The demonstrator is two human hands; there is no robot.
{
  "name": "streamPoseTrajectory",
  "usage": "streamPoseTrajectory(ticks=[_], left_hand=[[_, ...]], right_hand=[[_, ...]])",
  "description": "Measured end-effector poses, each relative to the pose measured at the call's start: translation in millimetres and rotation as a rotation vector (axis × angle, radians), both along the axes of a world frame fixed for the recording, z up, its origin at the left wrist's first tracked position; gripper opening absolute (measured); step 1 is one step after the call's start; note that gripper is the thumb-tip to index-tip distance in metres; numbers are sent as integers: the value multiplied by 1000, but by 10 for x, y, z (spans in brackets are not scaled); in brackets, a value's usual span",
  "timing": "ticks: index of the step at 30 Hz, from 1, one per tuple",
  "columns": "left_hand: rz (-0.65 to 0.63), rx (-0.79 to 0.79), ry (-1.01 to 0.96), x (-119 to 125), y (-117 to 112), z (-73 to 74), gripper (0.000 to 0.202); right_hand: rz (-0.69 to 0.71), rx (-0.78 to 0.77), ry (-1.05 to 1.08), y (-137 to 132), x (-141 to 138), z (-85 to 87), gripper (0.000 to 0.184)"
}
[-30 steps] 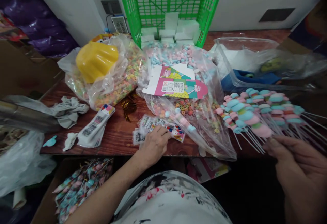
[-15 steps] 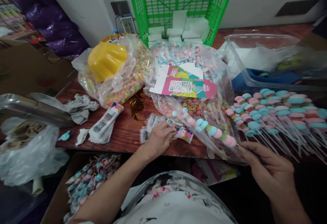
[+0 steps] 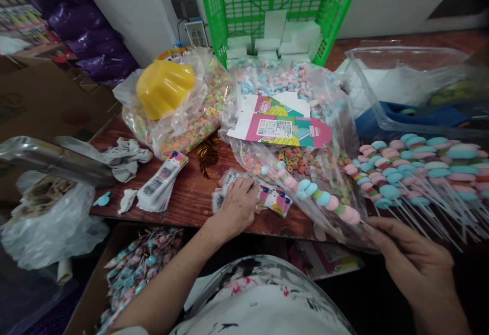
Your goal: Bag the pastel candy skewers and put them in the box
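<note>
My right hand (image 3: 416, 263) is closed on the thin stick of a marshmallow skewer (image 3: 332, 203). Pink, blue and green sweets run along this skewer, which points up and left over a clear bag. Bent fingers of my left hand (image 3: 237, 206) press on a loose pile of printed plastic wrappers (image 3: 277, 200) near the table's front edge; its fingertips are partly hidden. Left of that hand lies a neat stack of similar wrappers (image 3: 162, 182). Many more marshmallow skewers (image 3: 424, 166) lie heaped at the right, their white sticks toward me.
Bags of ring-shaped sweets (image 3: 191, 126) and marshmallows (image 3: 275, 77) cover the table's back, with printed cards (image 3: 278, 130) on top. Behind stands a green basket (image 3: 217, 24). A clear tub (image 3: 412, 54) is at right, a metal flask (image 3: 64, 159) at left. Below sits a box of skewers (image 3: 141, 268).
My left hand has shifted slightly left over the wrappers, uncovering more of their printed ends, and its fingers are bent further down. My right hand keeps the skewer nearly still. The view has moved slightly.
</note>
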State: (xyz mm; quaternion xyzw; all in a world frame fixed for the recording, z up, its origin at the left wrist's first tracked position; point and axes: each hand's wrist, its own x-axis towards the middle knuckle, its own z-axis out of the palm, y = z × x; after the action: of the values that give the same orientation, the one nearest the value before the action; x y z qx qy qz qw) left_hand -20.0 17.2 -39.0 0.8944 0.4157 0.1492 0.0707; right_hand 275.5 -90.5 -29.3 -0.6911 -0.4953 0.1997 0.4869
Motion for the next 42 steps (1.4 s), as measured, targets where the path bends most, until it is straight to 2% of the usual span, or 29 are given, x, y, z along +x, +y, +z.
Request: streamPoseTrajectory(ticks=[3, 6, 12, 16, 19, 23, 29, 36, 42], left_hand=[[-44, -71, 17, -87, 0, 38, 34], [-63, -66, 35, -146, 32, 18, 34], [-43, 40, -13, -196, 117, -110, 31], [-8, 185, -35, -209, 60, -194, 22], [15, 221, -25, -205, -8, -198, 21], [39, 145, -5, -193, -41, -113, 21], [22, -41, -90, -210, 12, -10, 21], [58, -97, -263, -246, 38, -78, 19], [179, -166, -504, -257, 56, -133, 15]], right_hand=[[-22, 4, 16, 4, 16, -11, 15], [-23, -10, 38, 16, 11, -34, 16], [-6, 9, 49, 9, -11, -57, 17], [-19, -12, 52, -24, 14, -81, 17], [-32, 6, 41, -28, 16, -64, 16], [-56, 19, 38, -2, -5, -34, 17], [-33, -20, 62, 14, -7, -74, 17], [-83, -27, 158, 31, -25, -31, 19], [-108, -26, 179, 29, 7, -88, 20]])
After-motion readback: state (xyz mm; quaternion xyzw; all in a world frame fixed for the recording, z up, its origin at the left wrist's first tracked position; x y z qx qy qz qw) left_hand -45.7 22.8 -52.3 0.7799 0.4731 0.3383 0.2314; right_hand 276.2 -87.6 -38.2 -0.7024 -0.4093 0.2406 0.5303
